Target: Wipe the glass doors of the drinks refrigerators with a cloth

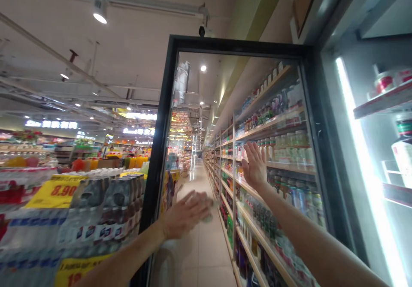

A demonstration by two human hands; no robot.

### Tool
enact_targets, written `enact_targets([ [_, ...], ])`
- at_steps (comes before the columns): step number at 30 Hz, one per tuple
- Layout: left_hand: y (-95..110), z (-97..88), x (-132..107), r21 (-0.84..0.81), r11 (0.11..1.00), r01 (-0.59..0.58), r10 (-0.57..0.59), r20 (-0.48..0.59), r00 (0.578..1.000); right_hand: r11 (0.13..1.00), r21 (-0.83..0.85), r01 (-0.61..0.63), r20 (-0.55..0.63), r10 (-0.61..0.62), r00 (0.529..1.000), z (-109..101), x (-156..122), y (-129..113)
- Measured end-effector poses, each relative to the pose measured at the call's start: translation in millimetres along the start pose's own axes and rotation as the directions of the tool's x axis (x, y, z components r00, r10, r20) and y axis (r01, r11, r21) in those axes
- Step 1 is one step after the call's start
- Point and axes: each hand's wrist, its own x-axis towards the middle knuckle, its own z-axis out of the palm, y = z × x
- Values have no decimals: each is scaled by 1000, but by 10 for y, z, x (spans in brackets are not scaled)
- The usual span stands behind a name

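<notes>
A black-framed glass door (173, 46) of a lit drinks fridge stands open in front of me. My right hand (255, 165) is raised with its fingers spread, palm toward the glass, and appears to press on the pane. Lower and to the left, my left hand (188, 212) reaches across the door with its fingers stretched out. Motion smears its fingertips, and a pale patch beyond them could be a reflection or something thin; I cannot tell which. Shelves of bottles (289, 141) show in the glass behind my right hand.
Shrink-wrapped bottle packs (106, 209) with a yellow price sign (54, 191) are stacked left of the door. On the right, the fridge interior has a bright light strip (363, 162) and a shelf (383, 102) with bottles. A tiled aisle (196, 244) shows in the pane.
</notes>
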Motion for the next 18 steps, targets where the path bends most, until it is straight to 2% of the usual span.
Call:
enact_targets([
  [1, 9, -8, -15, -29, 990, -135, 136, 26, 990, 1000, 1, -1, -2, 1, 1000, 2, -1, 2],
  [2, -1, -14, -22, -37, 984, -176, 177, 29, 984, 1000, 0, -3, -4, 3, 1000, 3, -1, 3],
  [3, -27, -17, -21, -21, 993, -113, 113, 16, 993, 1000, -2, -5, -6, 5, 1000, 4, 0, 3],
  [4, -62, -18, -12, 9, 999, 32, -32, -13, 999, 1000, -7, -7, -9, 7, 1000, 3, 2, 3],
  [6, -119, -12, 19, 51, 947, 318, -313, -85, 946, 1000, -17, -7, -14, 7, 1000, 1, 7, 2],
  [7, -130, -8, 37, 56, 934, 354, -348, -97, 933, 1000, -19, -4, -17, 3, 1000, -1, 10, 1],
  [8, -130, -5, 55, 52, 955, 293, -288, -82, 954, 1000, -21, 2, -20, -3, 1000, -2, 12, 0],
  [9, -123, -3, 73, 36, 987, 156, -154, -53, 987, 1000, -22, 7, -24, -7, 1000, -4, 14, -1],
  [10, -119, -2, 91, 13, 1000, -5, 5, -26, 1000, 1000, -23, 10, -25, -11, 1000, -5, 15, -3],
  [11, -123, -4, 111, -2, 993, -116, 116, -8, 993, 1000, -24, 12, -23, -13, 1000, -6, 15, -4],
  [12, -140, -7, 130, 0, 991, -134, 134, -8, 991, 1000, -24, 12, -22, -13, 1000, -7, 15, -5],
  [13, -167, -12, 147, 21, 998, -51, 52, -24, 998, 1000, -23, 11, -23, -11, 1000, -7, 14, -5],
  [14, -201, -17, 159, 51, 993, 108, -105, -58, 993, 1000, -21, 9, -25, -10, 1000, -7, 14, -5],
  [15, -233, -22, 163, 77, 959, 274, -267, -96, 959, 1000, -19, 9, -28, -9, 1000, -5, 13, -4],
  [16, -257, -27, 157, 90, 921, 378, -366, -123, 922, 1000, -17, 9, -32, -9, 999, -4, 11, -3],
  [17, -270, -30, 140, 92, 916, 391, -378, -131, 917, 1000, -16, 8, -35, -9, 999, -2, 10, -1],
  [18, -270, -32, 116, 85, 947, 310, -300, -112, 947, 1000, -16, 9, -35, -10, 999, 0, 9, 1],
])
